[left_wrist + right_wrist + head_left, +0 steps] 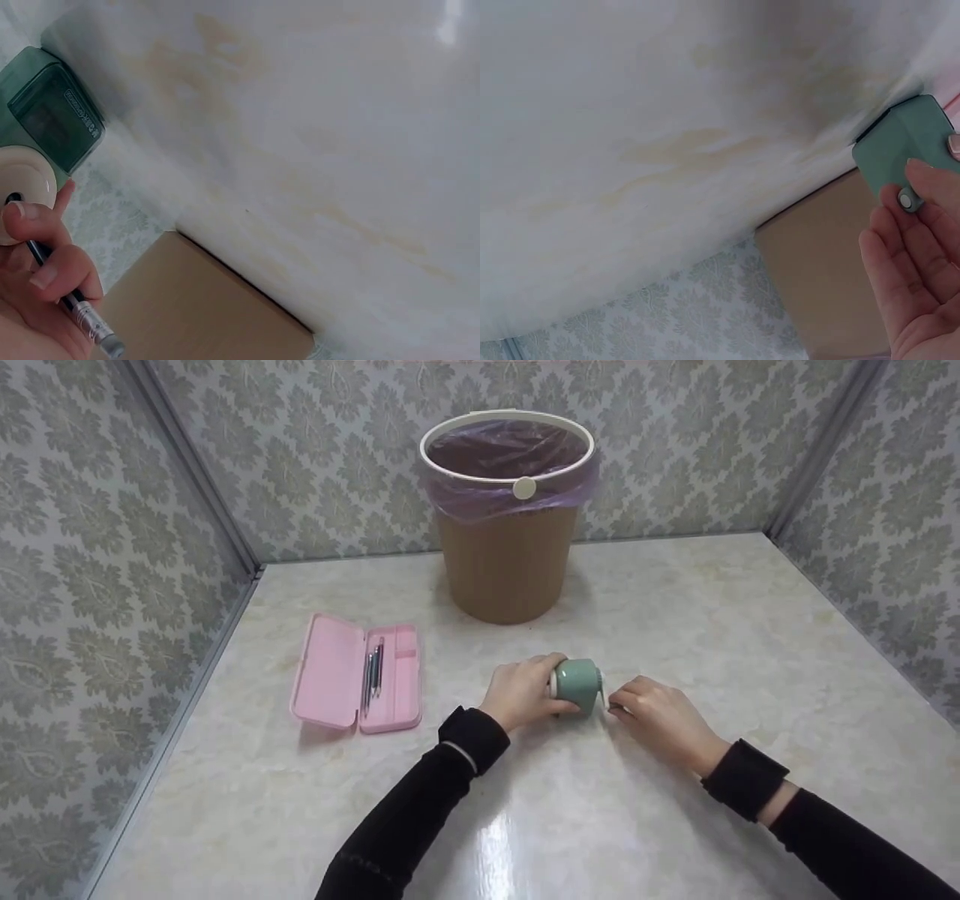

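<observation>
- Case (405, 690): lies open on the counter (600, 825), pencils (374, 671) inside.
- My left grip (523, 691): curled round a pencil (90, 322), which enters the sharpener.
- Sharpener (577, 686): between my grips; judged light, stiff, slightly slippery. Hold by the body; pencil lead likely fragile.
- My right grip (664, 718): pinching the crank (906, 200).

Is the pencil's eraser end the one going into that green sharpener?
No, the left wrist view shows the pencil's eraser sticking out past the left hand, pointing away from the green sharpener.
</observation>
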{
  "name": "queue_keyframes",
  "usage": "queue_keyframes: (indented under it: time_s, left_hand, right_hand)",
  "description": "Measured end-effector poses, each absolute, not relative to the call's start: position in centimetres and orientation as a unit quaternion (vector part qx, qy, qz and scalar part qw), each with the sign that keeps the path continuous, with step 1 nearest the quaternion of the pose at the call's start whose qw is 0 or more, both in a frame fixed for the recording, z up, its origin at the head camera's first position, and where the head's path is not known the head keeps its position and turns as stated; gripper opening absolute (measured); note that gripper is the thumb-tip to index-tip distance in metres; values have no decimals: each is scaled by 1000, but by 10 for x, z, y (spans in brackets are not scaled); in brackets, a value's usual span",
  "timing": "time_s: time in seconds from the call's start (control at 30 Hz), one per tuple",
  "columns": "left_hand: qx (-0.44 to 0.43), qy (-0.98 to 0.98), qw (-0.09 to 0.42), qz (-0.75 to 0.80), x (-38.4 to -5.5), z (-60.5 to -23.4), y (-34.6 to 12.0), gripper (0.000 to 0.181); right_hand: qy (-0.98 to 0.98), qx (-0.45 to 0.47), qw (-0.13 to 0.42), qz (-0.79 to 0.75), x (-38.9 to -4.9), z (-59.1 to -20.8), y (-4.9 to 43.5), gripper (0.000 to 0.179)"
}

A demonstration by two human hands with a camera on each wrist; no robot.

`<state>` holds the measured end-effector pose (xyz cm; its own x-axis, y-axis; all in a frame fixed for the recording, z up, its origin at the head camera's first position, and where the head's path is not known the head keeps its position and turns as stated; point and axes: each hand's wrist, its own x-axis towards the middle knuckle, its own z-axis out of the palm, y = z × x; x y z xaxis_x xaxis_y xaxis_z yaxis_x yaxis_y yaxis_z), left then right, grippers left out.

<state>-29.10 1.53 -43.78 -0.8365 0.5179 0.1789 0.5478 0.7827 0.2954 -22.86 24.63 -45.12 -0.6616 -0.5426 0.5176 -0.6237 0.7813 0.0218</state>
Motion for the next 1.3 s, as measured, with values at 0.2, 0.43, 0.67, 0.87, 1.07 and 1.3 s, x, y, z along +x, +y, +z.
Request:
queue_keyframes:
  time_s: [0.2, 0.43, 0.67, 0.87, 1.07, 1.3]
  left_hand:
    - [-294, -943, 51, -150, -293, -438, 15, 67]
    - [-304, -942, 54, -128, -294, -435, 14, 70]
    - [-303, -944, 59, -119, -294, -433, 13, 71]
    - [-304, -943, 56, -123, -292, -435, 13, 72]
    - [-306, -943, 54, -120, -294, -435, 13, 72]
    - [-314, -941, 51, -115, -295, -435, 13, 73]
  right_hand:
    - [-901, 337, 268, 50, -228, -451, 247, 9]
    - [-879, 354, 319, 23, -232, -438, 248, 14]
    - [-891, 333, 306, 38, -240, -419, 246, 11]
    - [-917, 312, 240, 70, -246, -406, 245, 12]
    - [-936, 293, 149, 127, -254, -388, 246, 11]
    - [-939, 284, 155, 117, -267, -389, 245, 9]
